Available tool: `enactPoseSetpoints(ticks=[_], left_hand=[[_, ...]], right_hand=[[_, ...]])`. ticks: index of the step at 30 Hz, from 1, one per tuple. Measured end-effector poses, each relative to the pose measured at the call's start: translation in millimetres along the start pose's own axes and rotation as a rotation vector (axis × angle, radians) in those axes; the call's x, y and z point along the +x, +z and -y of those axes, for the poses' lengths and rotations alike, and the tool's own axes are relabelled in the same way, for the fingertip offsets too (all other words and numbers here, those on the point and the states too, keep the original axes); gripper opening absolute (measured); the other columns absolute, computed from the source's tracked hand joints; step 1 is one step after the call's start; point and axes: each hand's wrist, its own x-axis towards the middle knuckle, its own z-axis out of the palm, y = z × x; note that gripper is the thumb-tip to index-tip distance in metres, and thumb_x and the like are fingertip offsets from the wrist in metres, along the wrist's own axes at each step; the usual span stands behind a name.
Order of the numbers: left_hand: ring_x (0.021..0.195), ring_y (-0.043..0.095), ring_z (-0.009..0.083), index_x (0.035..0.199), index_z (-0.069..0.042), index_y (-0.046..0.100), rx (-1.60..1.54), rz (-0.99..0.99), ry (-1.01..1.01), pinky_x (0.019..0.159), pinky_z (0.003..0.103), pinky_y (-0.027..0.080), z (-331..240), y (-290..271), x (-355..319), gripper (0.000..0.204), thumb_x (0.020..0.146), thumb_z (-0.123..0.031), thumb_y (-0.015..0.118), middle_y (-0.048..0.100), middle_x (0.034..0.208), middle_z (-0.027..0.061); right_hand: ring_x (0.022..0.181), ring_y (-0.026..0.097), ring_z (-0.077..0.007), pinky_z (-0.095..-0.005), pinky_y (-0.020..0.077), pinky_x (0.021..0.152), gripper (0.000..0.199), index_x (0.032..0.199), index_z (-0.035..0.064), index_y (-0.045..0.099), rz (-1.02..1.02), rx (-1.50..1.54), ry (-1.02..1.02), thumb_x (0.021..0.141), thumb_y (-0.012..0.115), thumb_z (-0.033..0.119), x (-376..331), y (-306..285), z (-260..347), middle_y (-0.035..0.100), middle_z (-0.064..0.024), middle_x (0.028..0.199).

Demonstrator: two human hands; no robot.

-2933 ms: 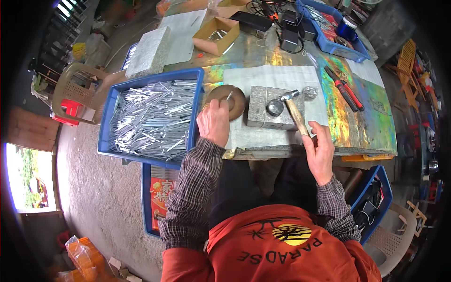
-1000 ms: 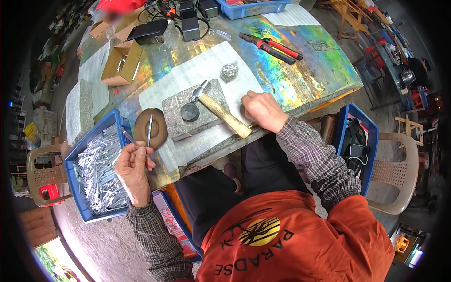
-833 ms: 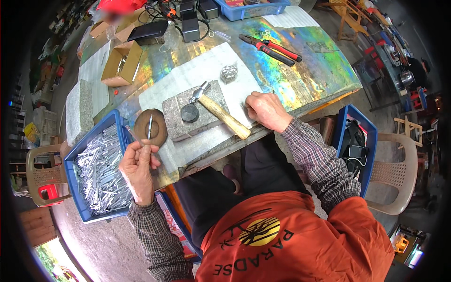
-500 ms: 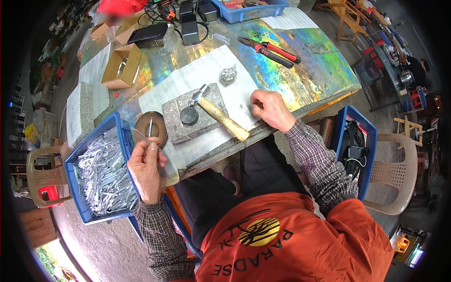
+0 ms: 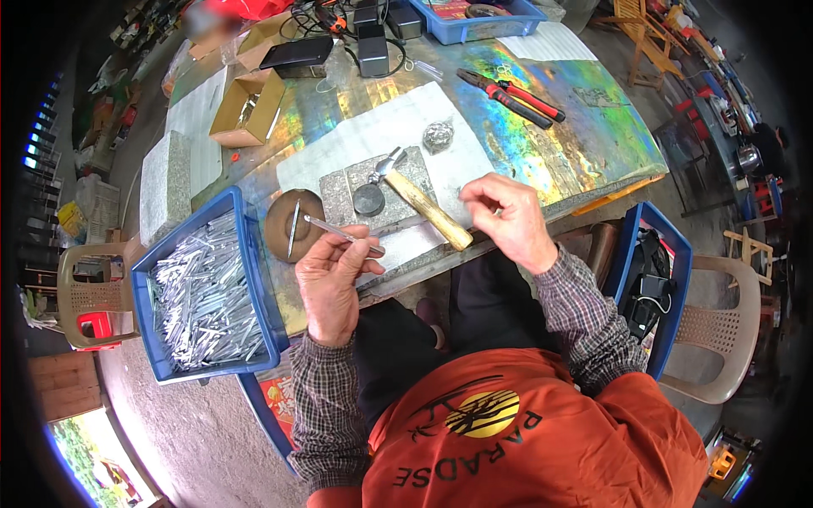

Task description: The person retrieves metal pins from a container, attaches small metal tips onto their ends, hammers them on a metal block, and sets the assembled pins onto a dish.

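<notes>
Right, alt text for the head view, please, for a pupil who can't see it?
The person's left hand holds a thin silvery rod at a workbench, beside a blue tray of similar rods. The right hand is near a wooden-handled hammer resting on a grey block.

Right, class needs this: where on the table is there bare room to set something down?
Between the red-handled pliers and the right-hand edge of the table; also on the white sheet, just beyond the stone block. Crowded: the far edge.
</notes>
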Motion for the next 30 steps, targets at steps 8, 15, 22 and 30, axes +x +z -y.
enactPoseSetpoints(ticks=[8, 15, 22, 30], left_hand=[[0.079, 0.065, 0.0225, 0.103, 0.005, 0.057, -0.252, 0.020, -0.057, 0.064, 0.031, 0.056, 11, 13, -14, 0.017, 0.087, 0.000, 0.057, 0.065, 0.089, 0.0156], [0.078, 0.063, 0.0196, 0.107, 0.002, 0.056, -0.389, 0.044, -0.060, 0.066, 0.032, 0.057, 13, 17, -24, 0.018, 0.090, -0.005, 0.055, 0.063, 0.092, 0.0138], [0.079, 0.063, 0.0193, 0.107, 0.001, 0.055, -0.436, 0.052, -0.062, 0.067, 0.032, 0.057, 15, 18, -26, 0.018, 0.091, -0.006, 0.054, 0.063, 0.091, 0.0134], [0.080, 0.064, 0.0196, 0.108, 0.001, 0.054, -0.477, 0.033, -0.069, 0.069, 0.033, 0.057, 15, 21, -28, 0.019, 0.091, -0.005, 0.055, 0.063, 0.090, 0.0136]], right_hand=[[0.062, 0.062, -0.0064, -0.0178, 0.0472, 0.053, 0.005, 0.088, -0.0006, 0.061, 0.210, 0.774, 0.322, 0.083, 0.062, 0.000, -27, 29, 46, 0.061, -0.0012, 0.073], [0.054, 0.054, -0.0037, -0.0177, 0.0419, 0.048, 0.003, 0.085, -0.0010, 0.062, 0.107, 0.694, 0.215, 0.082, 0.062, -0.002, -33, 44, 54, 0.055, -0.0007, 0.076], [0.054, 0.051, -0.0023, -0.0180, 0.0385, 0.047, 0.002, 0.082, -0.0003, 0.062, 0.048, 0.610, 0.168, 0.081, 0.063, 0.000, -38, 50, 50, 0.056, -0.0001, 0.074], [0.052, 0.048, -0.0011, -0.0173, 0.0373, 0.046, 0.003, 0.085, 0.0018, 0.058, 0.022, 0.658, 0.212, 0.085, 0.061, 0.003, -44, 57, 51, 0.054, 0.0028, 0.062]])
